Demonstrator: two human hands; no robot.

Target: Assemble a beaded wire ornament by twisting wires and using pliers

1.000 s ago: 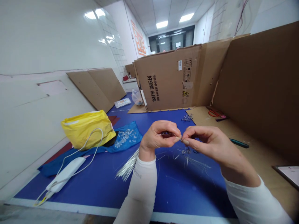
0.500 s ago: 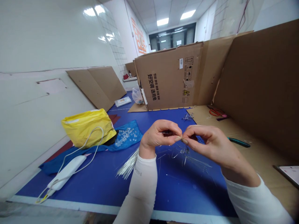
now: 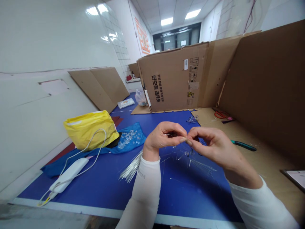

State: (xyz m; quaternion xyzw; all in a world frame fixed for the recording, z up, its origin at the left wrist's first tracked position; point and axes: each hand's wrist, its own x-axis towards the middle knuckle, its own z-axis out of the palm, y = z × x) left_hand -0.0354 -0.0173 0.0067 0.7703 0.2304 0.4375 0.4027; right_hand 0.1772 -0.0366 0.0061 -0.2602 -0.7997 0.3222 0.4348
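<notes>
Above the blue table, my left hand (image 3: 164, 137) is closed in a pinch, thumb against forefinger. My right hand (image 3: 209, 144) pinches too, its fingertips touching those of my left hand. What sits between the fingertips is too small to make out. Thin wires (image 3: 202, 166) and a few clear beads (image 3: 186, 153) show below the hands. A bundle of silvery wires (image 3: 131, 167) lies beside my left forearm. Clear beads (image 3: 128, 137) are spread on a blue cloth (image 3: 140, 128) to the left.
A yellow bag (image 3: 91, 128) and a white power strip (image 3: 69, 176) with its cord are at the left. Cardboard panels (image 3: 173, 79) stand behind. On the right are pliers (image 3: 244, 145), red scissors (image 3: 220, 114), a small wire pile (image 3: 192, 119) and a phone-like device (image 3: 296, 178).
The camera view has shifted slightly. Both hands remain pinched together, with my right hand turned a little and its wrist slightly higher.
</notes>
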